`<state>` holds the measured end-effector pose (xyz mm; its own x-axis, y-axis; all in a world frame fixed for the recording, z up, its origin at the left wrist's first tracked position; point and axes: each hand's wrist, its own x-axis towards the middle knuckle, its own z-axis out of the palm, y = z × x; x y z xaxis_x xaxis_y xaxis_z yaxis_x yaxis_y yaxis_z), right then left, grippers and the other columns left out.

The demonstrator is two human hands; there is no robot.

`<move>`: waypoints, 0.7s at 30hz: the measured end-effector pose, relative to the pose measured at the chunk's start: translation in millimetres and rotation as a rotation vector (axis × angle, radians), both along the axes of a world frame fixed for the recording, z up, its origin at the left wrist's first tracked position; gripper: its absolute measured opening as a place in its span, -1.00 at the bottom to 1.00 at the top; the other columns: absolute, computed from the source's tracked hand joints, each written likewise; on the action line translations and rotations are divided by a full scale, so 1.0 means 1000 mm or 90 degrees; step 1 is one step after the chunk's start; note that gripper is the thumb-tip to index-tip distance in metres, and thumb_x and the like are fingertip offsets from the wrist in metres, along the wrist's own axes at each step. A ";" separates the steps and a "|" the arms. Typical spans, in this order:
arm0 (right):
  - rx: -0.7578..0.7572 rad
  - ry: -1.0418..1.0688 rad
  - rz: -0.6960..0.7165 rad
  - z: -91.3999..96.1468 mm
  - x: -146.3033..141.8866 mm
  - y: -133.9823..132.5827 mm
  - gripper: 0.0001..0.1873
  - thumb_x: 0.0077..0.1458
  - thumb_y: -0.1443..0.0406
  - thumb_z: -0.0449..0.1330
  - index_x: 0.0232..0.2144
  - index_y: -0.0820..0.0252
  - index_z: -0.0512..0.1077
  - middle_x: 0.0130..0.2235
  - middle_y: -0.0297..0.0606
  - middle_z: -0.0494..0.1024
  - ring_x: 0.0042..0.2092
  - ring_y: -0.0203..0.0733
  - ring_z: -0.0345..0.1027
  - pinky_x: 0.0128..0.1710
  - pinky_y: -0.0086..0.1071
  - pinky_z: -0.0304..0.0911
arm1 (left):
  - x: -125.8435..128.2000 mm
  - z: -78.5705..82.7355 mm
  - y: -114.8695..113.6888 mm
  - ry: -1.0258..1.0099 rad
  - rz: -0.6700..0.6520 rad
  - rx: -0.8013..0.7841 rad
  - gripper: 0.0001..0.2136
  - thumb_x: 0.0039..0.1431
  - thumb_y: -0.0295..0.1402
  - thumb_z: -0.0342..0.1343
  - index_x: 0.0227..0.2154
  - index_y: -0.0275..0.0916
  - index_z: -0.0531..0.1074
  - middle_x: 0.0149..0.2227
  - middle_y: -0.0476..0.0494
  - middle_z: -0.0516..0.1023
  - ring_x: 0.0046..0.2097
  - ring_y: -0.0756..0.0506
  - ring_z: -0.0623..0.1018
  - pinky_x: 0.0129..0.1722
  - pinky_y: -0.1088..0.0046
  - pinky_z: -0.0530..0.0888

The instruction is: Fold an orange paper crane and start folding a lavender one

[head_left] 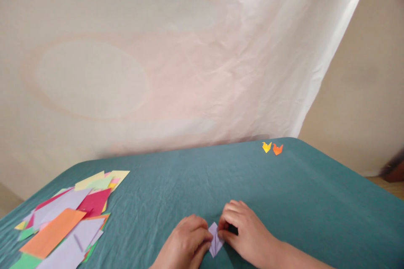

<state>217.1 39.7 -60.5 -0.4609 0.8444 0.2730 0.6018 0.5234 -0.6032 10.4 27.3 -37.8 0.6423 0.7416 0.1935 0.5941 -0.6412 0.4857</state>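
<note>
A small lilac piece of folded paper, diamond-shaped with a crease down its middle, lies at the front of the table between my hands. My left hand pinches its left corner, thumb and fingers pressed together. From the other side, my right hand grips the right edge between thumb and curled fingers. The fingertips cover both side corners of the paper; its top and bottom points show.
A loose pile of coloured paper sheets spreads over the table's left side. Two folded paper birds, one yellow and one orange, lie near the far right edge. Teal cloth covers the table; a pale sheet hangs behind.
</note>
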 end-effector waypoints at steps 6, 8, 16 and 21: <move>-0.006 0.001 -0.038 -0.008 -0.005 0.000 -0.85 -0.05 0.41 0.34 -0.46 0.13 0.43 -0.40 -0.44 0.45 -0.26 -0.25 0.25 -0.22 -0.37 0.00 | -0.002 -0.005 0.001 -0.004 -0.067 0.069 -0.77 0.27 -0.51 -0.10 -0.37 -0.24 0.46 -0.32 -0.15 0.49 -0.25 -0.07 0.48 -0.24 0.48 0.39; -0.014 0.002 -0.044 -0.009 -0.006 0.000 -0.84 -0.07 0.41 0.35 -0.47 0.13 0.43 -0.40 -0.44 0.45 -0.27 -0.25 0.26 -0.22 -0.37 0.00 | -0.002 -0.007 0.002 -0.011 -0.084 0.084 -0.77 0.27 -0.52 -0.10 -0.37 -0.25 0.45 -0.35 -0.15 0.48 -0.27 -0.07 0.48 -0.25 0.48 0.39; -0.015 -0.003 -0.050 -0.008 -0.008 0.000 -0.83 -0.05 0.41 0.35 -0.47 0.13 0.42 -0.41 -0.46 0.46 -0.28 -0.26 0.26 -0.25 -0.38 0.01 | -0.004 -0.008 0.003 -0.020 -0.105 0.075 -0.77 0.29 -0.50 -0.11 -0.38 -0.26 0.44 -0.38 -0.14 0.48 -0.28 -0.06 0.46 -0.27 0.49 0.36; -0.004 -0.014 -0.051 -0.006 -0.008 -0.002 -0.86 -0.01 0.39 0.33 -0.45 0.13 0.42 -0.40 -0.43 0.46 -0.27 -0.24 0.27 -0.24 -0.37 0.02 | -0.005 -0.007 0.002 0.003 -0.082 0.051 -0.79 0.28 -0.53 -0.10 -0.21 -0.22 0.43 -0.33 -0.14 0.48 -0.26 -0.08 0.45 -0.25 0.46 0.35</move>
